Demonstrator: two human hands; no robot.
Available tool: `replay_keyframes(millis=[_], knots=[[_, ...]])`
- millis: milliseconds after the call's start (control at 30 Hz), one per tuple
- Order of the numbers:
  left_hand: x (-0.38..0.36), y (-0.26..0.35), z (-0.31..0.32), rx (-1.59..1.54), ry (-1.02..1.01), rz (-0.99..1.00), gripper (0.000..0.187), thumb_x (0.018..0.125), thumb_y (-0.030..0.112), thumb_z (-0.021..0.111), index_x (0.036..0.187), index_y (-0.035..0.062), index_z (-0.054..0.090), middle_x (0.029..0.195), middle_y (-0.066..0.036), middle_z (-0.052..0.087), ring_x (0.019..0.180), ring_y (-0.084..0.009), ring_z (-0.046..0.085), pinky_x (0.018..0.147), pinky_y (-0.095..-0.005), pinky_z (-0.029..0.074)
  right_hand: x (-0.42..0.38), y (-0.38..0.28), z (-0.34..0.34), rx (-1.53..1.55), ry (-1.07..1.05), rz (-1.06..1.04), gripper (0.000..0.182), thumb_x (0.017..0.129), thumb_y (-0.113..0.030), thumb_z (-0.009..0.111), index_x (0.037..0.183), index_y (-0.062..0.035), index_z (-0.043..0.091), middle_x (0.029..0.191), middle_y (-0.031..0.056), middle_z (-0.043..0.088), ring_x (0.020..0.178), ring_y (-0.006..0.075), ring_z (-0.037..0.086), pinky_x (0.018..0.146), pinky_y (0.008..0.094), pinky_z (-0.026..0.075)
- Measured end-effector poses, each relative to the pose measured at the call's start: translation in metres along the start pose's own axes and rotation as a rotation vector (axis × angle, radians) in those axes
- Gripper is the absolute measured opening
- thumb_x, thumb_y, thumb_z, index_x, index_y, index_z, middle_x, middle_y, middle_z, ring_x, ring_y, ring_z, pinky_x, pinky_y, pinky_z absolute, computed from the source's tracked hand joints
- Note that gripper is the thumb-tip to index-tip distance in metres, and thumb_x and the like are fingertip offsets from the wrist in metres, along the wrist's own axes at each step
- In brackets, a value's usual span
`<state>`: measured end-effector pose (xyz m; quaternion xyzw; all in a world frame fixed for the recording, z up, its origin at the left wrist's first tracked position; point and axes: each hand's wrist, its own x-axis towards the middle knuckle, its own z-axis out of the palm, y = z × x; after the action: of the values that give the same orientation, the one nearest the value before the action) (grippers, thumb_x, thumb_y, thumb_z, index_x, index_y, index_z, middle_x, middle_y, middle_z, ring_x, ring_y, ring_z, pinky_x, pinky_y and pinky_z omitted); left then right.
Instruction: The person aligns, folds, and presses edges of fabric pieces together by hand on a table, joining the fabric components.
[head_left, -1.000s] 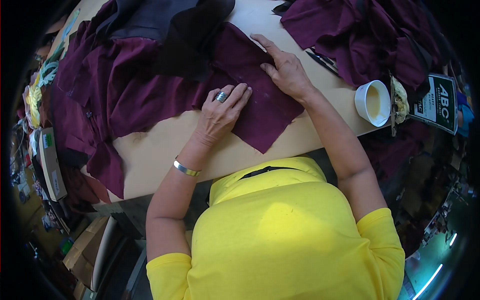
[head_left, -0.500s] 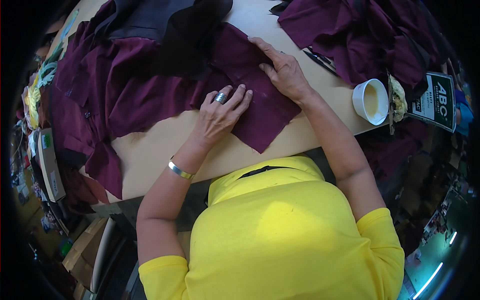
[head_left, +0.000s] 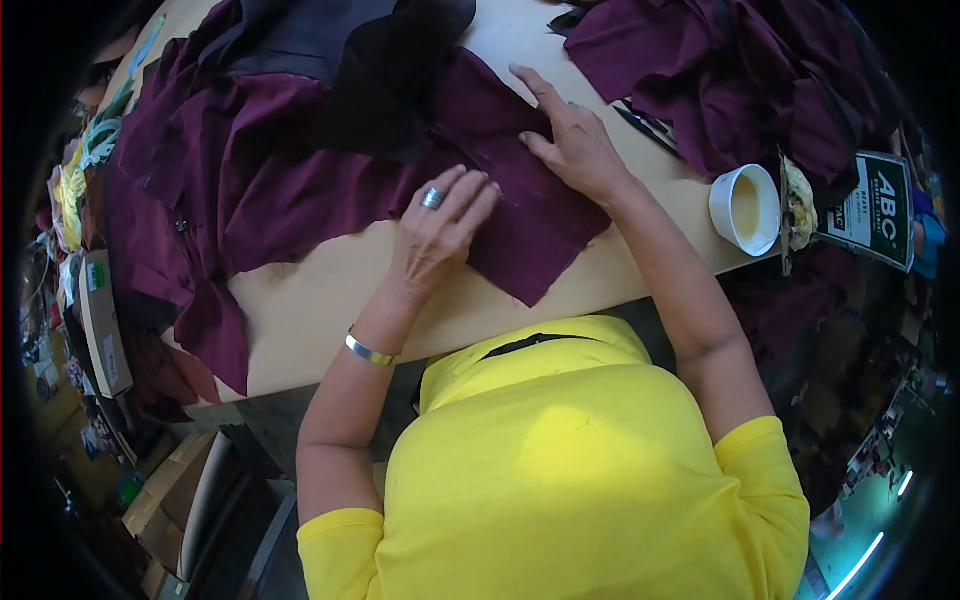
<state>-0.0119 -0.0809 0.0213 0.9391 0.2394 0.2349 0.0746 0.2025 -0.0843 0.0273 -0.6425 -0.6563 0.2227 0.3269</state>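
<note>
A dark maroon cloth [head_left: 535,225] lies on the tan work table, with a flat panel reaching toward me and folds spreading left. My left hand [head_left: 440,225], wearing a wide silver ring and a bracelet, is at the panel's left edge. Its fingers are curled together, and anything under them is hidden. Over the panel's right edge is my right hand [head_left: 583,150], open, index finger stretched out and thumb apart. Black fabric [head_left: 390,80] covers part of the maroon cloth at the upper left.
To the right, a white bowl [head_left: 745,210] of pale yellowish liquid stands near the table [head_left: 330,300] edge, beside a green-and-white ABC tin [head_left: 880,212]. More maroon cloth [head_left: 690,60] is heaped at the upper right, with dark-handled scissors [head_left: 648,125] partly showing. Cardboard [head_left: 170,495] is below left.
My left hand has drawn back slightly, and its fingers have curled closer together. My right index finger has lifted a little off the cloth's edge.
</note>
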Motion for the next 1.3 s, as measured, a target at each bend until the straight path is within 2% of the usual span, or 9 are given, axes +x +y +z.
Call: replay_keyframes(millis=[100,367,500,667,867,967,1067,1100,1300], knots=[[0.009,-0.008,0.004,0.038,0.03,-0.08,0.038,0.074,0.003,0.053,0.111,0.0106,0.06,0.113,-0.005,0.055,0.095,-0.0228,0.058,0.08,-0.0351,0.047,0.012,-0.003,0.004,-0.017,0.018,0.008,0.069,0.075,-0.01,0.063,0.135,-0.0171,0.03,0.077,0.0189,0.062,0.075,0.0377,0.06,0.073,0.0451,0.047],[0.01,-0.01,0.002,0.217,-0.104,0.009,0.037,0.074,0.004,0.052,0.11,0.0095,0.06,0.115,-0.004,0.055,0.096,-0.0189,0.056,0.079,-0.0318,0.046,0.021,0.002,0.011,0.001,-0.012,-0.026,0.063,0.077,-0.001,0.059,0.132,-0.016,0.034,0.077,0.0196,0.061,0.073,0.0389,0.059,0.069,0.047,0.046],[0.006,-0.012,0.007,0.226,-0.055,0.027,0.032,0.077,0.011,0.051,0.108,0.0069,0.06,0.112,-0.003,0.053,0.096,-0.0169,0.055,0.076,-0.031,0.044,0.021,0.006,0.012,0.086,0.027,-0.122,0.065,0.077,0.003,0.059,0.133,-0.0183,0.035,0.079,0.0184,0.059,0.074,0.036,0.059,0.069,0.042,0.045],[0.006,-0.01,0.002,0.246,-0.119,0.047,0.042,0.075,0.006,0.052,0.116,0.0118,0.058,0.114,-0.006,0.057,0.098,-0.0202,0.057,0.081,-0.0324,0.046,0.021,0.005,0.012,0.095,0.004,-0.069,0.06,0.077,0.003,0.06,0.129,-0.0183,0.039,0.087,0.0206,0.06,0.078,0.0385,0.059,0.07,0.043,0.045],[0.004,-0.003,-0.003,0.282,-0.202,0.077,0.049,0.077,0.007,0.05,0.123,0.0228,0.054,0.12,-0.009,0.053,0.104,-0.0238,0.054,0.084,-0.0345,0.046,0.022,0.011,0.015,0.076,0.079,-0.219,0.061,0.077,0.005,0.058,0.13,-0.0162,0.039,0.085,0.0186,0.061,0.077,0.0371,0.06,0.07,0.0409,0.047],[0.002,-0.003,-0.003,0.248,-0.199,0.047,0.051,0.077,0.007,0.049,0.125,0.0238,0.052,0.122,-0.009,0.051,0.107,-0.0244,0.053,0.087,-0.0353,0.044,0.019,0.008,0.011,-0.037,-0.027,-0.105,0.067,0.074,-0.006,0.066,0.134,-0.0167,0.036,0.101,0.0152,0.061,0.092,0.0351,0.058,0.081,0.0413,0.045],[0.001,-0.001,0.0,0.208,-0.174,-0.034,0.052,0.077,0.007,0.049,0.126,0.024,0.051,0.122,-0.008,0.051,0.108,-0.0245,0.052,0.09,-0.0354,0.043,0.007,-0.003,0.006,-0.294,0.164,-0.288,0.082,0.068,-0.027,0.075,0.137,-0.0195,0.032,0.121,0.0106,0.052,0.112,0.0322,0.048,0.096,0.0469,0.035],[0.001,0.0,0.001,0.197,-0.164,-0.066,0.053,0.077,0.007,0.049,0.126,0.0242,0.051,0.122,-0.008,0.051,0.108,-0.0246,0.052,0.09,-0.0353,0.042,0.001,-0.001,0.006,-0.328,0.01,-0.219,0.1,0.059,-0.046,0.076,0.141,-0.0205,0.026,0.14,0.0076,0.034,0.13,0.0316,0.029,0.104,0.0558,0.019],[-0.001,-0.006,-0.002,0.197,-0.18,0.025,0.048,0.076,0.008,0.051,0.123,0.013,0.053,0.122,-0.007,0.052,0.108,-0.0238,0.052,0.09,-0.0371,0.042,-0.041,0.005,-0.014,-0.492,-0.204,-0.083,0.108,0.057,-0.054,0.074,0.143,-0.0211,0.016,0.148,0.0078,0.018,0.137,0.0342,0.012,0.104,0.0638,0.01]])
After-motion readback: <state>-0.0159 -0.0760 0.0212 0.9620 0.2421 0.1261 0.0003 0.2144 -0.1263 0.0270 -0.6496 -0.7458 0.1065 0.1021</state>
